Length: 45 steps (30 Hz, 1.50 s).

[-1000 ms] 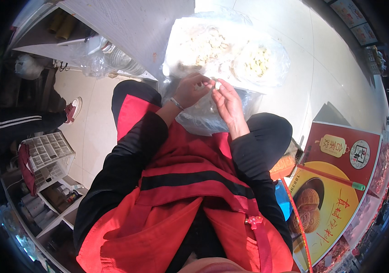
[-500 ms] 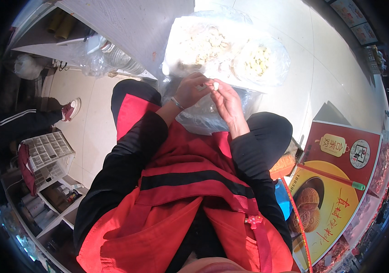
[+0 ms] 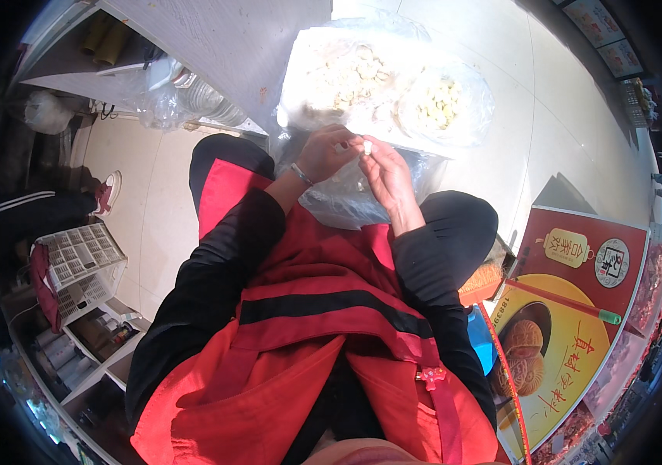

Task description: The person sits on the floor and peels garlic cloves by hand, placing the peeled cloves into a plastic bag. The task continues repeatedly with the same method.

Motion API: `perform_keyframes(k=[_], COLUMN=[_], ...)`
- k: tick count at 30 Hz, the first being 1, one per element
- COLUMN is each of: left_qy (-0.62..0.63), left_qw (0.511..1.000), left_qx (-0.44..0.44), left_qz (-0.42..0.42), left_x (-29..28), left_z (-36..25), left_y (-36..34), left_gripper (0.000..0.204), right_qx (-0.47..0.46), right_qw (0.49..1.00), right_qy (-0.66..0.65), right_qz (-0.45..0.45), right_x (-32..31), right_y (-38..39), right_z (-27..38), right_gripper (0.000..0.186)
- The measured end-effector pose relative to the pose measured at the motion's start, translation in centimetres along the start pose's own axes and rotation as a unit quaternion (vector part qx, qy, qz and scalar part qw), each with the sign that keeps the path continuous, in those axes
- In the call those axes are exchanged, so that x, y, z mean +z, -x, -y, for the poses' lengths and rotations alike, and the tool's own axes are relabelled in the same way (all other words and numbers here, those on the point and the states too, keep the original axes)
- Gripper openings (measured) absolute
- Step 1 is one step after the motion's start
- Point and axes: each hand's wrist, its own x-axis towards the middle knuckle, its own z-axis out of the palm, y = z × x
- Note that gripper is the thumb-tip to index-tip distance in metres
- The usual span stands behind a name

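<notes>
A small whitish piece that looks like a garlic clove (image 3: 367, 147) sticks up from the fingertips of my right hand (image 3: 387, 174), which pinches it. Right beside it is my left hand (image 3: 325, 157), its fingers bent and closed, the tips meeting those of the right. Whatever the left fingertips grip is too small to make out. Just beyond both hands lies a white board or box top (image 3: 298, 89), brightly sunlit. It bears a loose heap of pale cloves (image 3: 362, 74) and, to the right, a clear plastic bag (image 3: 480, 116) with more cloves (image 3: 441, 105).
Clear plastic (image 3: 346, 198) hangs below the hands between my knees. At left are an open cabinet (image 3: 184, 31), a white plastic basket (image 3: 87, 260) and another person's shoe (image 3: 108, 192). A red and yellow printed box (image 3: 571, 310) and an orange-bristled brush (image 3: 481, 280) stand at right.
The other person's leg and shoe at the left have drawn back leftward. My hands stay almost in place, with the clove turned slightly in the right fingertips.
</notes>
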Motion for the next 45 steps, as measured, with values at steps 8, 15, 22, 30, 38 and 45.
perform_keyframes(k=[8, 15, 22, 30, 38, 45], left_qy=[0.005, 0.013, -0.051, 0.075, 0.048, 0.39], left_qw=[1.0, 1.0, 0.997, 0.993, 0.983, 0.859], left_qx=[-0.028, -0.001, 0.057, -0.087, -0.132, -0.296], left_qz=[0.01, 0.003, -0.032, -0.02, 0.118, 0.151], left_x=[0.0, 0.1, 0.3, 0.6, 1.3, 2.2], left_z=[0.2, 0.0, 0.4, 0.5, 1.9, 2.8], left_y=[0.0, 0.0, 0.1, 0.1, 0.6, 1.0], left_gripper=[0.018, 0.017, 0.013, 0.017, 0.028, 0.042], right_qx=[0.003, -0.002, 0.003, -0.002, -0.098, -0.186], right_qw=[1.0, 1.0, 1.0, 0.999, 0.935, 0.861], right_qy=[0.024, 0.011, 0.025, 0.036, 0.339, 0.473], right_qz=[0.0, -0.009, -0.016, -0.04, -0.029, -0.023], right_x=[0.0, 0.0, 0.5, 0.7, 0.7, 1.0], right_y=[0.0, -0.1, 0.2, 0.2, 0.4, 0.2], right_z=[0.0, -0.1, 0.0, 0.0, -0.3, -0.2], right_gripper=[0.028, 0.029, 0.031, 0.018, 0.019, 0.018])
